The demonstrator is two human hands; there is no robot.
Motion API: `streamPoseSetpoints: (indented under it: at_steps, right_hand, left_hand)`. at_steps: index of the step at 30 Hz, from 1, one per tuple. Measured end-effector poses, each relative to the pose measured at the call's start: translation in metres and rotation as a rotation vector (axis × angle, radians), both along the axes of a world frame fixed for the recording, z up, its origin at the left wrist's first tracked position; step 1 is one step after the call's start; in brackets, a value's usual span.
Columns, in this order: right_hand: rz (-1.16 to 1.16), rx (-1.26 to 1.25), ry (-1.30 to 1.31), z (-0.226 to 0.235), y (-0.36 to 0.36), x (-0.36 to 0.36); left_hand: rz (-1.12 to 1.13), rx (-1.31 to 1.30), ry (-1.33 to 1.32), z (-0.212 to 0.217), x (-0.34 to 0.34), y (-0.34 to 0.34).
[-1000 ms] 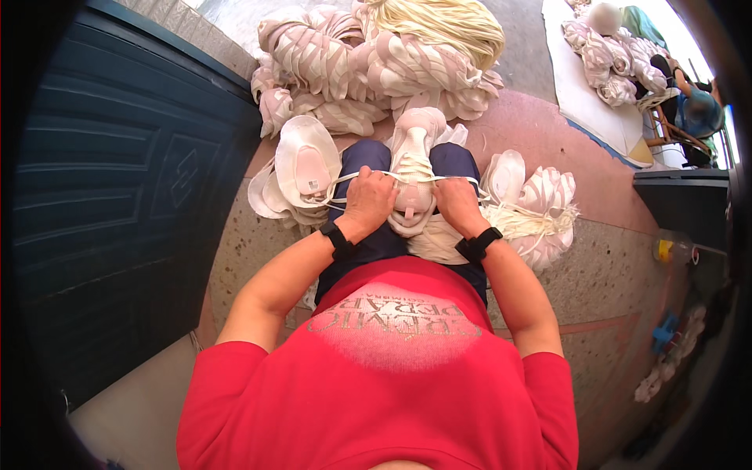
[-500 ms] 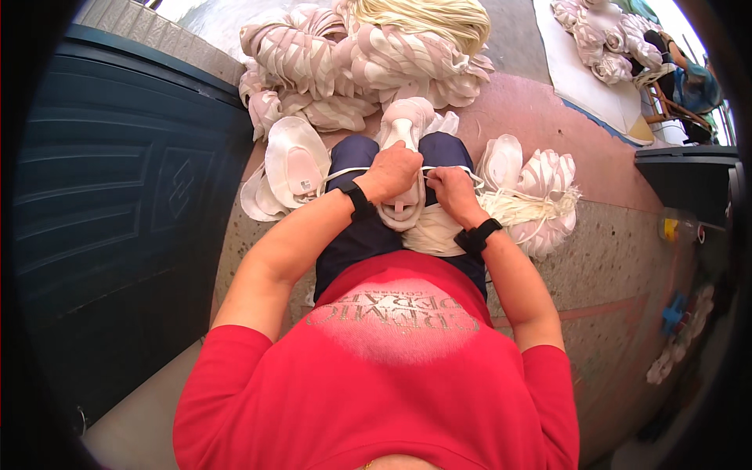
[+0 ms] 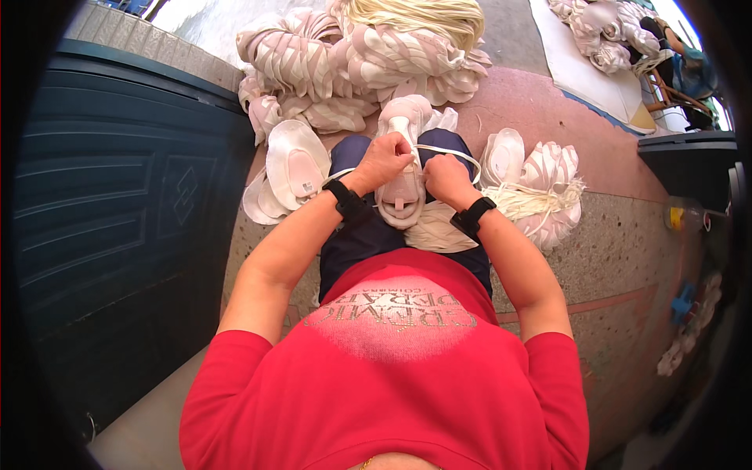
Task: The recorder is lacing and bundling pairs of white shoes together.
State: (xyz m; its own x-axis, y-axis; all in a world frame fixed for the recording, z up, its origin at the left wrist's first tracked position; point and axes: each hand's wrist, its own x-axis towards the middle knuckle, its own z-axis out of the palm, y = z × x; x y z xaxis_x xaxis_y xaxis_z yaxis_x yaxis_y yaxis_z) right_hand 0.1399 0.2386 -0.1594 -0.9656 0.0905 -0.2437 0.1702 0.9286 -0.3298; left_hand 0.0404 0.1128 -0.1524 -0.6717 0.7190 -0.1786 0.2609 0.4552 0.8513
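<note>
Taking the shoe as centre and the top of the view as 12 o'clock: a pale pink and white fabric sports-shoe upper (image 3: 401, 192) is lying lengthwise between the knees of the wearer's navy trousers (image 3: 458, 145), its toe pointing to 12. The left hand (image 3: 381, 163) is crossing onto it from 8 o'clock, its fingers bunching together and pinching a flat white lace (image 3: 442, 149); that lace is looping out toward 3. The right hand (image 3: 448, 180) is resting at the upper's edge, at 4, knuckles upward; its fingers are curling under, and whether they are gripping anything cannot be told. Black bands (image 3: 469, 218) are encircling both wrists.

A loose hank of cream laces (image 3: 440, 231) is lying at 5 o'clock, just beside the heel. Pale oval-opening uppers (image 3: 299, 166) are standing at 9; a stack of pink-and-white uppers (image 3: 548, 166) is sitting at 3, a bundle of cream laces (image 3: 526, 210) lying against it. A large heap of striped pink-and-white uppers (image 3: 399, 59) is occupying 12, carrying a thick cream lace skein (image 3: 423, 14). A dark blue panelled door (image 3: 117, 196) is standing at 9, farther out.
</note>
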Motion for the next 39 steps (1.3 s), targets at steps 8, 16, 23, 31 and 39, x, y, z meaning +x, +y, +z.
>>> streamPoseSetpoints:
  at_steps: [8, 16, 23, 31, 39]
  right_hand:
    - [0.118, -0.077, 0.131, -0.005, 0.0, -0.001]
    - [-0.03, -0.026, 0.076, 0.004, -0.019, 0.014]
    - [-0.102, -0.073, 0.232, -0.007, -0.019, 0.012]
    - [0.22, 0.309, 0.25, 0.008, -0.018, 0.005]
    - [-0.184, -0.469, 1.0, 0.131, 0.012, 0.006]
  left_hand:
    - [-0.005, 0.034, -0.062, 0.002, 0.006, 0.002]
    - [-0.008, 0.109, -0.175, 0.008, 0.002, 0.004]
    - [-0.009, 0.065, -0.323, 0.011, -0.01, 0.008]
    - [0.054, 0.094, -0.601, 0.027, -0.021, 0.017]
    - [-0.022, -0.025, -0.546, 0.014, -0.016, 0.037]
